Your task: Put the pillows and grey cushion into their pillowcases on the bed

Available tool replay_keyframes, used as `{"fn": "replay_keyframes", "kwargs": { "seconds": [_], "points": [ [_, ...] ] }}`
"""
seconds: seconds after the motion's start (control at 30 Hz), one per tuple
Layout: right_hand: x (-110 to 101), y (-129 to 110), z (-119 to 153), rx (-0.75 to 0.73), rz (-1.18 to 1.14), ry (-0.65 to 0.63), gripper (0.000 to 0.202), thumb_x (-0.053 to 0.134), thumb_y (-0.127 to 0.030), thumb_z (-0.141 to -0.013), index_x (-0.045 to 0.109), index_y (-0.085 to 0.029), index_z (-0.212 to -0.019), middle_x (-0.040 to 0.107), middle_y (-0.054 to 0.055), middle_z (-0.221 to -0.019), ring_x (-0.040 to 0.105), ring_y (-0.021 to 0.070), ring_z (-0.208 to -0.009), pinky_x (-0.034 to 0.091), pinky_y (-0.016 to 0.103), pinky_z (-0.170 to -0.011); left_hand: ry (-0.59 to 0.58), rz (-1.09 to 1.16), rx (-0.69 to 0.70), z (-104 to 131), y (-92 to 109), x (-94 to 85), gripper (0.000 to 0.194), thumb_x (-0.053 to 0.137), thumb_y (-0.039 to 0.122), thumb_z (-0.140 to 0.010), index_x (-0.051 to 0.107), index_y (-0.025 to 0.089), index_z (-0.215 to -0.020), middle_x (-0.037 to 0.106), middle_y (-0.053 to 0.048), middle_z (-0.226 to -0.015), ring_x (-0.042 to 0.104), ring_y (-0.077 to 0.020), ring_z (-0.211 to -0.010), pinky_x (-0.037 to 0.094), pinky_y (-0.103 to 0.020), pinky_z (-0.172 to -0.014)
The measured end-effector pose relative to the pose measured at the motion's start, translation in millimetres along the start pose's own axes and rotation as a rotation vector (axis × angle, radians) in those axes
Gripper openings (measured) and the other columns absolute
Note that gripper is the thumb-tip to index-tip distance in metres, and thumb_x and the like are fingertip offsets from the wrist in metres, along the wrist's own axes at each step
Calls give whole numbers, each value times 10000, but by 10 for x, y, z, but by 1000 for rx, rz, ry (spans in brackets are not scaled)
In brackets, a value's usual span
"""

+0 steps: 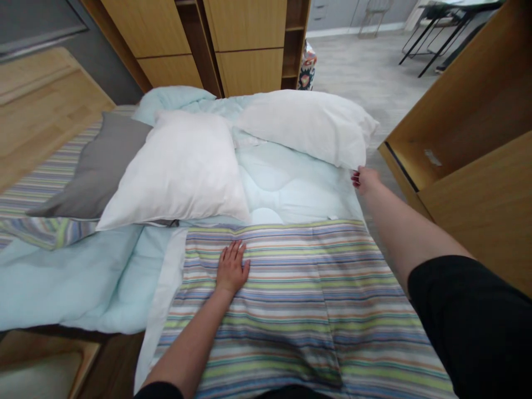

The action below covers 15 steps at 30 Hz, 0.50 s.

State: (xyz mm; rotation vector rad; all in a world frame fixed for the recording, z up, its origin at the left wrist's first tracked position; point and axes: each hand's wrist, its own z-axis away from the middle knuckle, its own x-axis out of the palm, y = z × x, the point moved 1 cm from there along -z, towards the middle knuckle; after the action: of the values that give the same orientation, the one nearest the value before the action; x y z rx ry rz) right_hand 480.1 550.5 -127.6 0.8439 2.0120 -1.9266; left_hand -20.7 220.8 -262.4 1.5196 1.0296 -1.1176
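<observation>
My left hand lies flat with its fingers spread on a striped cloth. My right hand reaches out to the right, its fingers pinched at the lower right corner of a white pillow. Light blue quilted bedding shows under that pillow and above the striped cloth. Left of centre rests a second white pillow, overlapping a grey pillow. More light blue bedding spreads at the lower left.
Wooden cabinets stand behind the bedding. An open wooden shelf unit is close on the right. A wooden board lies at the upper left. Farther back, a table stands on the grey floor, with part of a person's leg beside it.
</observation>
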Motion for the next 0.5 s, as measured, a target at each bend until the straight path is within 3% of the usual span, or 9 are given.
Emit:
{"fn": "replay_keyframes", "kwargs": {
  "seconds": [0.07, 0.13, 0.23, 0.37, 0.43, 0.5],
  "points": [
    [107, -157, 184, 64, -102, 5, 468, 332, -457, -1182, 635, -102, -1148, 638, 25, -899, 602, 90, -700, 546, 251, -707, 5, 0, 0, -4, -8, 9, 592, 512, 398, -1068, 553, 164, -1610, 447, -128, -1737, 386, -334, -1614, 219, -522, -1352],
    [156, -384, 595, 56, -195, -2, 472, 250, -428, -1173, 599, -110, -1193, 661, 66, -972, 652, 115, -838, 559, 269, -783, 11, 3, -2, -5, -10, 4, 592, 518, 400, -1064, 557, 167, -1607, 448, -126, -1737, 386, -335, -1614, 216, -521, -1352],
    [77, -705, 1738, -35, -342, -101, 385, 395, -516, -1122, 622, -205, -1114, 696, 77, -1011, 695, 189, -958, 586, 341, -852, 15, 19, 0, -1, 0, -21, 592, 514, 396, -1063, 559, 165, -1605, 456, -132, -1731, 391, -337, -1609, 219, -523, -1348],
    [-184, -861, 3765, -108, -546, -679, 575, 532, -735, -1024, 743, -217, -891, 727, 86, -874, 698, 260, -871, 579, 417, -870, 37, 43, 2, 14, 31, -65, 591, 498, 395, -1065, 566, 143, -1595, 468, -153, -1719, 400, -343, -1601, 214, -535, -1349],
    [-314, -869, 4598, -5, -473, -1014, 564, 643, -752, -958, 819, -218, -997, 789, 77, -996, 732, 282, -980, 579, 403, -943, 46, 60, 1, 28, 53, -98, 589, 495, 389, -1061, 572, 143, -1590, 474, -159, -1714, 400, -340, -1602, 213, -533, -1352],
    [-463, -872, 5150, 66, -309, -1299, 534, 689, -693, -955, 826, -258, -1234, 799, 65, -1219, 730, 306, -1163, 555, 403, -1058, 47, 95, -3, 43, 82, -150, 588, 501, 371, -1047, 578, 144, -1585, 484, -164, -1705, 396, -336, -1606, 213, -530, -1355]
  ]
}}
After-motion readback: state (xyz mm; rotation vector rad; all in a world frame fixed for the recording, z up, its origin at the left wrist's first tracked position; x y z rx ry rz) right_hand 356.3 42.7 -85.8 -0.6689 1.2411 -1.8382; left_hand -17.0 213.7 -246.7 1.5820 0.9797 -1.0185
